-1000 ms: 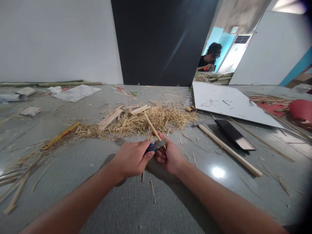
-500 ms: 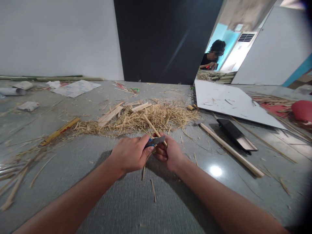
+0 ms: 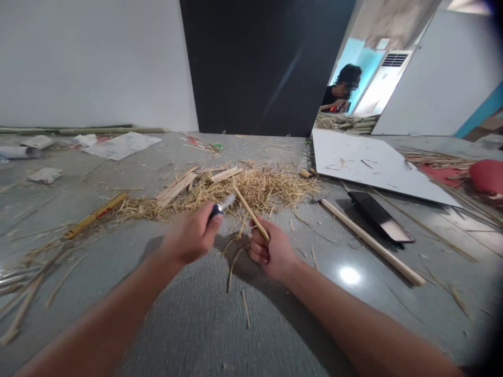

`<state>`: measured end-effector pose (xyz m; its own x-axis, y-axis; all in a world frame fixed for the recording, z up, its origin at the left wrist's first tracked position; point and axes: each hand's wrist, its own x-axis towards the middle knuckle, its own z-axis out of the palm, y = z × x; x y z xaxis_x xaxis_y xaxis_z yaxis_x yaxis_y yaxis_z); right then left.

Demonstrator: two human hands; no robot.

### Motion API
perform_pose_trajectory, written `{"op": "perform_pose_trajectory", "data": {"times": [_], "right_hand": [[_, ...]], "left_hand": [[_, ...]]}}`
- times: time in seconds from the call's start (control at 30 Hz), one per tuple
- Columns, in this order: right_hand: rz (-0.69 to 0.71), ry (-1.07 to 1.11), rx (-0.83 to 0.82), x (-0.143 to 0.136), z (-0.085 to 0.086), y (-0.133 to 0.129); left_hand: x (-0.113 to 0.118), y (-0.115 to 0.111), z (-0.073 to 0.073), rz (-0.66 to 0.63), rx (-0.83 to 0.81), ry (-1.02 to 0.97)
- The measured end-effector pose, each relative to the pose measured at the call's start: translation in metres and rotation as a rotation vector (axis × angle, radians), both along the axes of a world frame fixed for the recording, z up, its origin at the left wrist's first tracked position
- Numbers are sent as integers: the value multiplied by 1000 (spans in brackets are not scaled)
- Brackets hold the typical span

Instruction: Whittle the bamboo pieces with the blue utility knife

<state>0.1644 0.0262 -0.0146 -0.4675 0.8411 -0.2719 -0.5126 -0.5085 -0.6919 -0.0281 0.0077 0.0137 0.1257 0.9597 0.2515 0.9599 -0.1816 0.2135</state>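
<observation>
My left hand (image 3: 189,235) grips a small knife (image 3: 220,206) with a blue handle, its blade pointing up and away over the floor. My right hand (image 3: 271,250) holds a thin bamboo stick (image 3: 248,209) that slants up to the left. The knife is now apart from the stick, to its left. A thin curled shaving (image 3: 231,267) hangs in the air below the two hands. Behind them lies a heap of straw-like shavings (image 3: 251,188) with flat bamboo strips (image 3: 178,188) on it.
A long wooden stick (image 3: 371,242) and a dark phone-like slab (image 3: 379,215) lie on the grey floor to the right, beside a white board (image 3: 369,165). Papers (image 3: 120,145) lie at far left. A red object (image 3: 487,177) sits far right. Another person (image 3: 340,91) works in the background.
My left hand has swept the knife off the stick, forward and to the left. A shaving has come loose below the hands. My right hand stays put with the stick.
</observation>
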Motion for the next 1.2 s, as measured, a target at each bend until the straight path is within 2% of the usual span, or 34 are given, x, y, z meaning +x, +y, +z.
{"op": "perform_pose_trajectory", "data": {"times": [0.07, 0.13, 0.23, 0.33, 0.43, 0.5, 0.57, 0.63, 0.7, 0.8, 0.87, 0.93, 1.03, 1.2], "right_hand": [[0, -19, -12, 0, -2, 2], [-12, -53, -16, -1, -4, 3], [-31, -98, -15, -2, -4, 5], [-29, -125, -10, -3, -2, 4], [2, -134, 9, -3, 1, 1], [27, -109, 33, -2, 2, -1], [24, -86, 53, -1, 2, -1], [3, -86, 61, 0, 1, 2], [-17, -125, 66, 1, 1, 5], [-59, -173, 69, 1, -1, 9], [-83, -151, 65, 1, -1, 9], [-74, -130, 70, 0, -1, 9], [-52, -153, 96, -1, 0, 7], [32, -114, 144, 0, 0, 1]], "left_hand": [[21, -11, -1, -162, -81, 39], [35, -19, -2, -263, -150, 75], [39, -20, 0, -263, -183, 112], [24, -8, 3, -156, -160, 99], [-6, 9, 6, 67, -124, 1], [-26, 17, 6, 227, -49, -50], [-34, 20, 5, 282, 45, -64], [-25, 16, 4, 188, 55, -89], [-3, 6, 1, -3, -50, -91], [30, -9, -5, -286, -156, 28], [40, -14, -6, -327, -182, 48], [37, -12, -5, -296, -190, 73], [17, 2, -1, -190, -138, 71], [-26, 23, 4, 126, -7, -54]]}}
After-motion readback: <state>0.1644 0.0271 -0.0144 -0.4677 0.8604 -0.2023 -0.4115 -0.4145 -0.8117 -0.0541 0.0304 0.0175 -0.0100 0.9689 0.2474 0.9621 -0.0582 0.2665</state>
